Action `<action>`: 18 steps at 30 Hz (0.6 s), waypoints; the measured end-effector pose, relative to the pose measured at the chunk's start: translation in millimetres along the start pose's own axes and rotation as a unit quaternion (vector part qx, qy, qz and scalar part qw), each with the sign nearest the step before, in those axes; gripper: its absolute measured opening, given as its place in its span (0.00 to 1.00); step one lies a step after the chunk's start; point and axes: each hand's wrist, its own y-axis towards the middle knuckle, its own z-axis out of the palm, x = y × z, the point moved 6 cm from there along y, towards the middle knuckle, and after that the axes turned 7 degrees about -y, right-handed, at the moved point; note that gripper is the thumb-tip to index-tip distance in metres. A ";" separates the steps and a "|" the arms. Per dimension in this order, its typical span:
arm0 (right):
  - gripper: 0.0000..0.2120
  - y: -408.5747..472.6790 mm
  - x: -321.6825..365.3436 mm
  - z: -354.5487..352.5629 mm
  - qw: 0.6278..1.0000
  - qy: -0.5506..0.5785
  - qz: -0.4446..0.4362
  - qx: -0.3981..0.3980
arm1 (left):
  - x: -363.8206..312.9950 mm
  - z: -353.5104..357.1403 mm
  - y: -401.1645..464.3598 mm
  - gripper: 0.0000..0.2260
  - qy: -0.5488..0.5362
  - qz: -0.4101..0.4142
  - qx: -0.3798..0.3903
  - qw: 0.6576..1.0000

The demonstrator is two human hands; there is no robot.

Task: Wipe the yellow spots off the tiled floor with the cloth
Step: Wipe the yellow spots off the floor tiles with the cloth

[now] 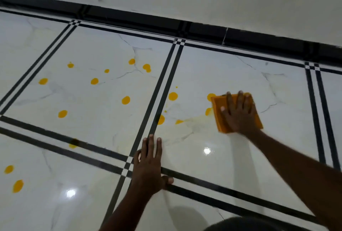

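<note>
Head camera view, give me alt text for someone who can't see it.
A person's right hand presses an orange cloth flat on a glossy white tiled floor, beside yellow spots scattered to its left. The left hand rests flat on the floor nearer the camera, across black tile lines.

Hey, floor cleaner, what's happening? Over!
Right hand flat on cloth, left hand braced on floor. Many yellow spots left. Nothing blocking.

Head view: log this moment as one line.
right hand presses cloth flat | left hand braces on floor | yellow spots remain left
</note>
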 end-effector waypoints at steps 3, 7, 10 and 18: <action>0.41 49.0 4.5 -21.3 0.999 -0.002 0.016 -0.029 | 2.2 3.6 2.3 0.59 0.006 -0.001 0.003 1.000; 0.36 33.6 100.8 -11.9 0.993 -0.005 -0.091 -0.069 | 3.4 -0.2 2.5 0.59 0.005 0.004 -0.007 1.000; 0.35 -38.6 159.5 3.4 0.981 -0.020 -0.184 -0.056 | 6.0 -13.1 3.9 0.51 -0.030 0.007 -0.044 0.999; 0.37 -23.9 18.4 -1.7 0.994 -0.036 -0.083 -0.066 | 43.1 -25.2 16.4 0.49 -0.004 -0.067 -0.060 0.996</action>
